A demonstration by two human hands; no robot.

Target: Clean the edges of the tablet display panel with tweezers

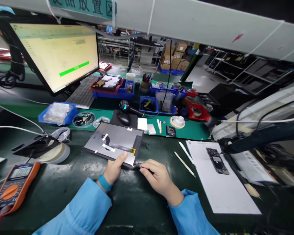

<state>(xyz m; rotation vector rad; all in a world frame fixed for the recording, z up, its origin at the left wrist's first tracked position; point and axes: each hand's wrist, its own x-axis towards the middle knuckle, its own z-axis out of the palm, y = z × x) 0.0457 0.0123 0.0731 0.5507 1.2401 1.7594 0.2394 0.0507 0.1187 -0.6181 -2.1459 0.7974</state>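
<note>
A flat silver-backed display panel (120, 142) with white tape strips and a yellow-edged label lies tilted above the dark bench. My left hand (114, 168) grips its near edge, thumb on top and fingers hidden beneath. At the panel's near right corner, my right hand (158, 178) pinches a thin dark tool (141, 165), perhaps tweezers; its tip meets the corner. To the right lie a white pen (186, 152), a pale stick (185, 164) and a white sheet (225, 195) bearing a small circuit board (217, 161).
An orange multimeter (16, 186) stands at the left, near a tape roll (61, 155). Behind the panel are a mouse (123, 118), a scanner (128, 107), blue bins (149, 104) and a red bin (198, 112). A monitor (61, 55) and keyboard (82, 93) stand back left.
</note>
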